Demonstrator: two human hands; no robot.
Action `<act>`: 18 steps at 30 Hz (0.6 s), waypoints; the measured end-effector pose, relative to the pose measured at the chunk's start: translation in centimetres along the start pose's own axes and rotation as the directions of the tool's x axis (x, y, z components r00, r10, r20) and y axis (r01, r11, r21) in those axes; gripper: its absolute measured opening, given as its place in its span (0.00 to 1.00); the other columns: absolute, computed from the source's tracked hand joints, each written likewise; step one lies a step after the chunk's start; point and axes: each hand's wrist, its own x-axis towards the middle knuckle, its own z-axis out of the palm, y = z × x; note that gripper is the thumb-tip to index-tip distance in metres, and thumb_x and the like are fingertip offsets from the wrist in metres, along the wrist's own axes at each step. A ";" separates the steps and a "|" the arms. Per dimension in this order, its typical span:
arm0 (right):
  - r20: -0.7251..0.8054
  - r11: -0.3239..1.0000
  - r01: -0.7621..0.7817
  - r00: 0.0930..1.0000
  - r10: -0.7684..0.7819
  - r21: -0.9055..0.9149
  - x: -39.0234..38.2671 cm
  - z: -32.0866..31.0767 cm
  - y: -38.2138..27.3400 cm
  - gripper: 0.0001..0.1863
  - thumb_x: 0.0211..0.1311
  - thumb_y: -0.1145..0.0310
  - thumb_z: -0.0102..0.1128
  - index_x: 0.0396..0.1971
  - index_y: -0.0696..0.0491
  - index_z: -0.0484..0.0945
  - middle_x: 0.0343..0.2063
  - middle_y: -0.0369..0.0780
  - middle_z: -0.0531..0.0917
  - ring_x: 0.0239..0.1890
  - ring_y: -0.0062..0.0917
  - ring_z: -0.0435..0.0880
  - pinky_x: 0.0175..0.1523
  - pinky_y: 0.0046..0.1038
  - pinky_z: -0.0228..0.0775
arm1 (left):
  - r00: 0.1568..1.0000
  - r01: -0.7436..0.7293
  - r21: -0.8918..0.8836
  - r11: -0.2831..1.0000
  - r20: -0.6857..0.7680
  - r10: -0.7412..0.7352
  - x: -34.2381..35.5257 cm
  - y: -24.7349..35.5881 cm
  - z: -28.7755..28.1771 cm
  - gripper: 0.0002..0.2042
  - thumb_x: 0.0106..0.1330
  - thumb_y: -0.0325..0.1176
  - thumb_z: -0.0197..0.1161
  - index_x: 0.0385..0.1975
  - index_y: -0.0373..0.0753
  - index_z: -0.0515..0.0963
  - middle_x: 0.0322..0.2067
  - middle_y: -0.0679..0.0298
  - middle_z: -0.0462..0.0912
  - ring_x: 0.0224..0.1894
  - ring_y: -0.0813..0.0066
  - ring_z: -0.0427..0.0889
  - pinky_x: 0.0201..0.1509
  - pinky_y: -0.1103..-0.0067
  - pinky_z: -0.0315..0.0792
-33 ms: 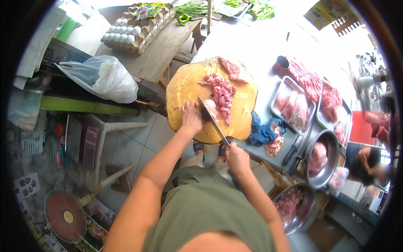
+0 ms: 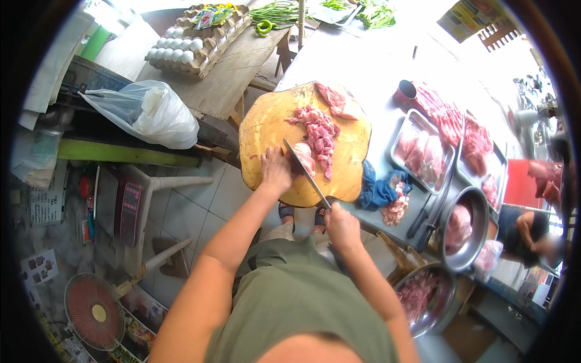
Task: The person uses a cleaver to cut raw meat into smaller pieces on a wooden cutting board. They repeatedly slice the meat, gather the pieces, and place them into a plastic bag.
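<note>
Knife (image 2: 305, 173) in right hand's (image 2: 342, 227) closed fingers; left hand (image 2: 276, 171) pressing meat (image 2: 304, 158); trays (image 2: 400, 163) of pork.

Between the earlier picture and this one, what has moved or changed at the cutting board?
Nothing has visibly changed. The right hand holds the long steel knife, its blade on the round yellow wooden cutting board; the left hand rests beside the pile of pink cut meat.

White plastic bag (image 2: 151, 115) on left bench, stacked egg cartons (image 2: 193, 45) on wooden table, yellow sign (image 2: 469, 21) top right
</note>
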 end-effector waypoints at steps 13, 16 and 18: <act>0.005 0.981 0.182 0.983 -0.182 -0.066 8.5 -0.2 0.6 0.08 0.65 0.66 0.52 0.32 0.55 0.74 0.24 0.50 0.84 0.29 0.46 0.84 0.36 0.44 0.76 | 0.989 -0.108 0.005 0.994 -0.102 0.108 -0.1 -3.3 0.7 0.12 0.51 0.42 0.72 0.34 0.48 0.84 0.41 0.63 0.77 0.50 0.57 0.73 0.51 0.60 0.66; 0.047 0.988 0.118 0.992 -0.114 -0.100 5.5 -0.8 2.7 0.10 0.65 0.63 0.53 0.32 0.55 0.73 0.24 0.50 0.84 0.30 0.46 0.84 0.36 0.45 0.76 | 0.998 -0.031 0.047 0.998 -0.060 0.034 -0.1 -5.7 -0.3 0.12 0.52 0.41 0.70 0.35 0.47 0.84 0.40 0.62 0.77 0.48 0.59 0.73 0.49 0.61 0.69; 0.058 0.993 0.076 0.996 -0.071 -0.091 4.7 -0.5 3.1 0.11 0.65 0.62 0.54 0.32 0.55 0.73 0.24 0.51 0.83 0.30 0.46 0.84 0.36 0.45 0.76 | 0.998 -0.001 -0.020 1.000 -0.059 -0.001 -0.6 -6.9 -0.7 0.12 0.53 0.38 0.68 0.36 0.45 0.83 0.40 0.60 0.77 0.48 0.57 0.73 0.49 0.62 0.69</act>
